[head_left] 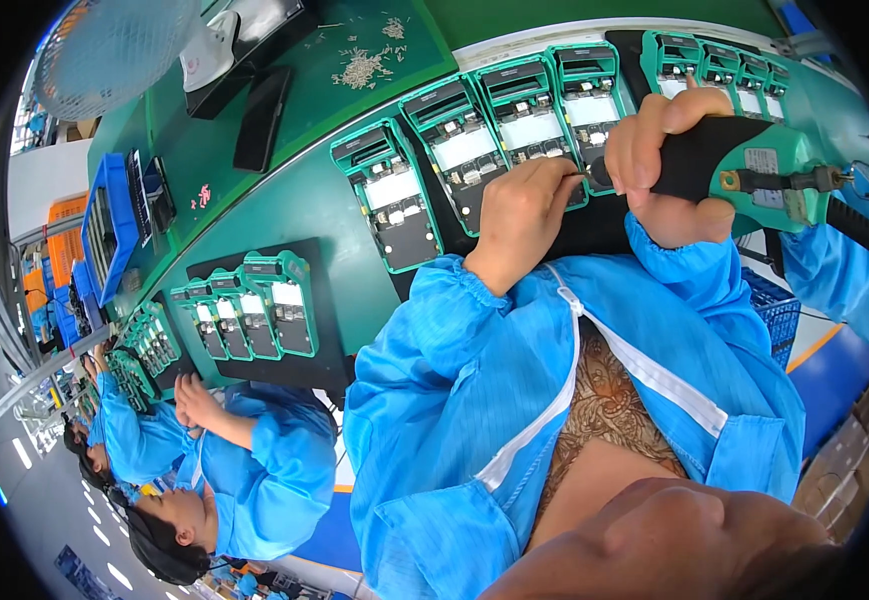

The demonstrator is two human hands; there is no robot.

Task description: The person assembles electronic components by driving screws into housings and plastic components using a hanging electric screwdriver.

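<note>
My right hand (662, 150) is wrapped around the black grip of a green and black electric screwdriver (754, 172), whose cable end points right. My left hand (522, 215) has its fingertips pinched together at the screwdriver's bit (586, 179); whether a screw sits between them is too small to tell. Both hands hover over a row of green fixtures (459, 140) that hold open phone boards on a black mat (594, 225). Both of my forearms are in blue sleeves.
A pile of small screws (362, 68) lies on the green bench behind the fixtures, near a black tray (262, 116). A fan (114, 45) stands at the top left and blue bins (107, 225) at the left. A co-worker's hands (194, 400) work at another fixture set (254, 310).
</note>
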